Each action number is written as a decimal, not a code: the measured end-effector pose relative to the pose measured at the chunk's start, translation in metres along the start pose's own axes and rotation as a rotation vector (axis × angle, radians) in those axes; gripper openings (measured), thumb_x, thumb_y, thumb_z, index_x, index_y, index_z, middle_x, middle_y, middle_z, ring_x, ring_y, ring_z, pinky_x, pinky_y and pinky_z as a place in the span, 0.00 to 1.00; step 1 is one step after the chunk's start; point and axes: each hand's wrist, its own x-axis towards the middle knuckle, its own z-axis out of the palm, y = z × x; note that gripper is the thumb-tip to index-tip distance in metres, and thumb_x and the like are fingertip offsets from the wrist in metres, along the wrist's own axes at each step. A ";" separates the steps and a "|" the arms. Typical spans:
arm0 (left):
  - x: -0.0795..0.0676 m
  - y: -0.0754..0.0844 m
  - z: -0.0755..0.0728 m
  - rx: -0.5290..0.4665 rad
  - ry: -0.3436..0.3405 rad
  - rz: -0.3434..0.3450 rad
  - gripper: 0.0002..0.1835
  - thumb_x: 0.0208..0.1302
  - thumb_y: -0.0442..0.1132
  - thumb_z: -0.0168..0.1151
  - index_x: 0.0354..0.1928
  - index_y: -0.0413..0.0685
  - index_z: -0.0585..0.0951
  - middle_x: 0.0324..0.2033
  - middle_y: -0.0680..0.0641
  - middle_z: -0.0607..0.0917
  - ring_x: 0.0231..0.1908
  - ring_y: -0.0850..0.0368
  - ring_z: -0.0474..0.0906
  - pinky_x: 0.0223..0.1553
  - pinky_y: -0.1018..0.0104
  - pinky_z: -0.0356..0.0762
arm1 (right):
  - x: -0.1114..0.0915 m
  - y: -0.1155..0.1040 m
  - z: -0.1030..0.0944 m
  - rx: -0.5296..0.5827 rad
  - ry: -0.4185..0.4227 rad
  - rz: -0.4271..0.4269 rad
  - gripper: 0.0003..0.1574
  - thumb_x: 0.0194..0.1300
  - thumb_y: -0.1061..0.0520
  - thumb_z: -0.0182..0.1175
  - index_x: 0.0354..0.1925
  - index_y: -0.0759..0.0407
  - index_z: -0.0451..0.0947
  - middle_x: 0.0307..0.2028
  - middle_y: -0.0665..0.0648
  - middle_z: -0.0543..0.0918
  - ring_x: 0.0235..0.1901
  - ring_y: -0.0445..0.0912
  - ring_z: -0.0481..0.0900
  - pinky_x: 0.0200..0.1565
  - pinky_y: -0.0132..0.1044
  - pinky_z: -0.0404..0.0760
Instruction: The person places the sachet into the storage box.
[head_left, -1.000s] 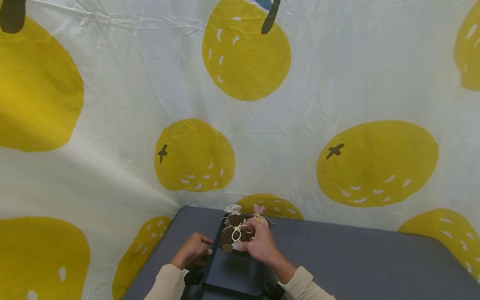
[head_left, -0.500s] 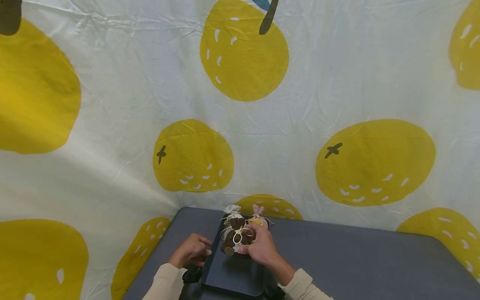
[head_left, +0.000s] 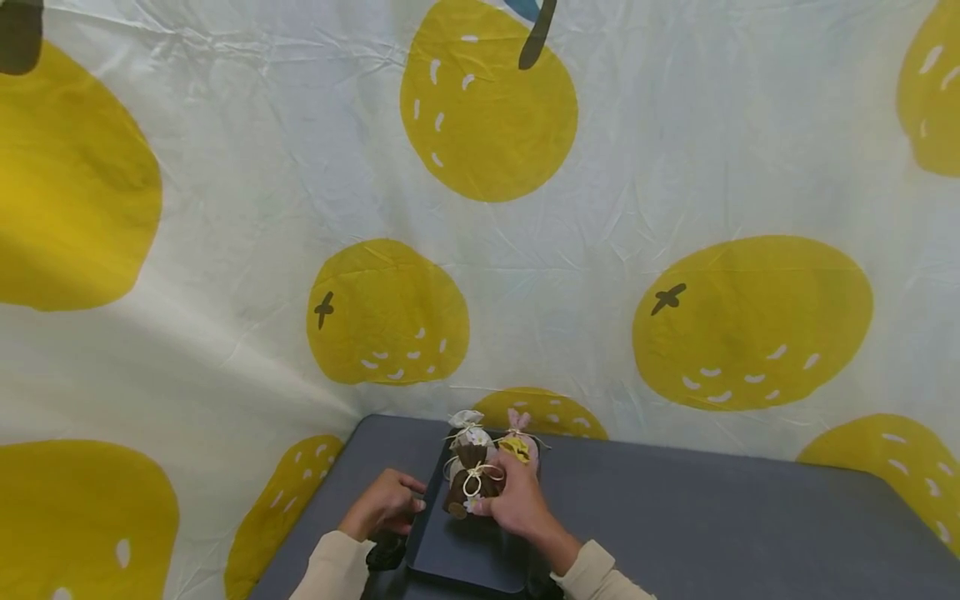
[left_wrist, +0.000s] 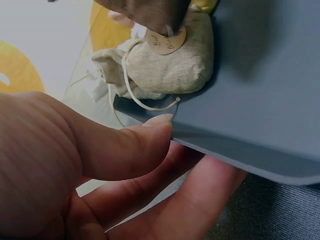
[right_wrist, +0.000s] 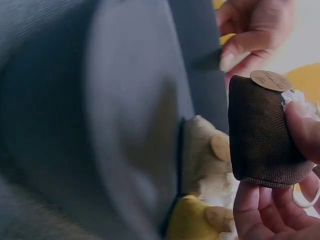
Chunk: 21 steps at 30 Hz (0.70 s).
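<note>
In the head view my right hand (head_left: 521,504) holds a small dark brown drawstring pouch (head_left: 459,493), tied with cream cord, above a dark grey tray (head_left: 465,557). The right wrist view shows thumb and fingers gripping the brown pouch (right_wrist: 256,135), which has a round label and a white flower. My left hand (head_left: 384,502) grips the tray's left rim, thumb on top and fingers beneath its outer side. A beige pouch (left_wrist: 172,72) lies in the tray's far end. Beside it sits a yellow pouch (right_wrist: 187,220), partly hidden behind my right hand in the head view.
A whitish pouch top (head_left: 467,419) and a pink pouch (head_left: 518,420) also show at the tray's far end. The tray stands on a dark grey table (head_left: 712,517). Behind hangs a white cloth (head_left: 547,250) printed with yellow fruit.
My right hand has brought the brown pouch slightly nearer to me, and more of the yellow pouch shows behind it. The left hand stays at the tray's rim.
</note>
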 end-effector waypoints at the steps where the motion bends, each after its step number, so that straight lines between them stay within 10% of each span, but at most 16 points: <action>1: 0.000 0.000 0.000 -0.001 0.001 0.000 0.17 0.62 0.24 0.66 0.53 0.31 0.86 0.37 0.42 0.89 0.27 0.54 0.85 0.25 0.60 0.85 | -0.001 0.002 0.001 -0.008 0.000 -0.004 0.27 0.42 0.69 0.80 0.39 0.60 0.76 0.49 0.64 0.90 0.48 0.52 0.88 0.46 0.35 0.82; 9: -0.002 0.004 0.000 0.002 -0.004 -0.023 0.17 0.62 0.24 0.65 0.54 0.30 0.85 0.41 0.37 0.89 0.35 0.48 0.88 0.30 0.54 0.88 | -0.008 0.009 -0.004 -0.381 -0.009 -0.044 0.20 0.47 0.61 0.78 0.40 0.59 0.83 0.35 0.54 0.88 0.36 0.48 0.83 0.36 0.42 0.79; 14: -0.002 0.007 -0.002 0.033 0.011 0.002 0.18 0.61 0.22 0.63 0.53 0.28 0.84 0.43 0.34 0.88 0.35 0.45 0.89 0.33 0.47 0.89 | -0.013 -0.002 -0.024 -0.429 0.053 -0.036 0.24 0.54 0.61 0.76 0.50 0.64 0.85 0.44 0.61 0.89 0.44 0.57 0.87 0.45 0.54 0.83; 21: -0.006 0.022 0.002 0.338 0.170 0.192 0.15 0.62 0.36 0.70 0.48 0.35 0.89 0.46 0.36 0.90 0.45 0.40 0.87 0.43 0.46 0.86 | -0.019 -0.014 -0.069 -0.441 0.159 0.086 0.27 0.64 0.57 0.73 0.60 0.61 0.81 0.55 0.61 0.88 0.56 0.60 0.84 0.56 0.60 0.81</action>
